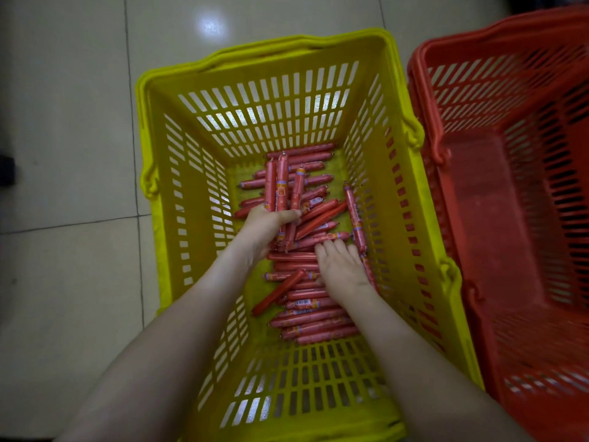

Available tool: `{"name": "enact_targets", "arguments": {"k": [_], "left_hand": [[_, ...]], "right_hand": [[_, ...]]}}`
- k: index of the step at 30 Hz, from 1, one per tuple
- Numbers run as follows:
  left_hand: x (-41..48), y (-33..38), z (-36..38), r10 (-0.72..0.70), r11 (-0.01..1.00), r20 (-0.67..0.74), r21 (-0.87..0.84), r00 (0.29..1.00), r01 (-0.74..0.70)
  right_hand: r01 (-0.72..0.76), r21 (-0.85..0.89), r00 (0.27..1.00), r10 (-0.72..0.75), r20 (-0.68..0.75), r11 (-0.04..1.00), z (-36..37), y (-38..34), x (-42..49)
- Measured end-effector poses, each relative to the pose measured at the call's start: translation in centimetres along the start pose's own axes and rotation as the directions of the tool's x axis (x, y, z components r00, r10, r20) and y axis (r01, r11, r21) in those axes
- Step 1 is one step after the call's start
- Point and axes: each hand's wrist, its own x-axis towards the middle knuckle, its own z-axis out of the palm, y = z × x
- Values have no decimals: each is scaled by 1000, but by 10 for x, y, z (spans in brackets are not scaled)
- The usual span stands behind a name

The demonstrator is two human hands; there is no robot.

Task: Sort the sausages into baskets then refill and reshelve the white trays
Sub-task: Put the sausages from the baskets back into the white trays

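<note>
A tall yellow slatted basket [411, 199] stands on the floor below me, its bottom covered with several red wrapped sausages [314, 322]. Both my arms reach down into it. My left hand [266, 223] is closed around a bunch of sausages [281, 183] that stick up and away from me. My right hand [339, 266] lies palm down on the loose sausages near the basket's right wall, fingers spread, gripping nothing that I can see.
A red slatted basket [516, 193] stands right against the yellow one on its right side; I see no sausages in it. Pale tiled floor [67, 129] stretches to the left and beyond both baskets.
</note>
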Motion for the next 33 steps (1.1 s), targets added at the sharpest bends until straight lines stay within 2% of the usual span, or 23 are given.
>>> {"name": "enact_targets", "arguments": {"k": [3, 7, 11, 12, 14, 17, 19, 21, 22, 24, 26, 29, 31, 33], "left_hand": [[0, -1, 1, 6, 1000, 1, 26, 1000, -6], [-4, 2, 3, 28, 1000, 2, 3, 1000, -28], [-27, 18, 7, 100, 994, -2, -39, 995, -100], [-36, 25, 8, 118, 990, -8, -75, 993, -119], [-60, 46, 15, 172, 974, -8, -147, 985, -171], [-108, 87, 33, 285, 932, 21, -242, 958, -272], [-148, 108, 54, 327, 916, 103, -280, 939, -288], [-194, 124, 81, 365, 905, 217, -312, 905, -290], [-220, 128, 95, 385, 901, 285, -321, 878, -290], [-276, 127, 127, 384, 913, 440, -311, 812, -264], [-337, 115, 163, 334, 941, 611, -253, 718, -223], [-424, 80, 218, 238, 970, 798, -161, 553, -185], [-478, 48, 253, 145, 982, 878, -72, 457, -172], [-528, 13, 284, 44, 981, 932, 28, 359, -194]], "right_hand": [[7, 28, 1000, -7, 5, 1000, -4, 2, -2], [34, -62, 999, -34, 7, 997, -14, 1, -6], [-67, -172, 995, 53, -81, 983, -48, -1, -16], [-94, -121, 993, 84, -84, 988, -64, 1, -20], [-174, -41, 970, 164, -179, 984, -102, 4, -38], [-273, 100, 906, 291, -309, 957, -166, 13, -78], [-368, 360, 852, 466, -239, 857, -201, 25, -123], [-388, 610, 746, 624, -234, 691, -226, 39, -174], [-361, 719, 689, 689, -222, 593, -234, 46, -200], [-209, 907, 619, 768, -166, 365, -238, 57, -257], [-30, 982, 551, 823, -139, 186, -238, 65, -322], [244, 970, 423, 897, -126, 21, -226, 72, -426], [359, 932, 341, 935, -93, -38, -214, 72, -500], [410, 912, 240, 967, -83, -24, -192, 69, -572]]}}
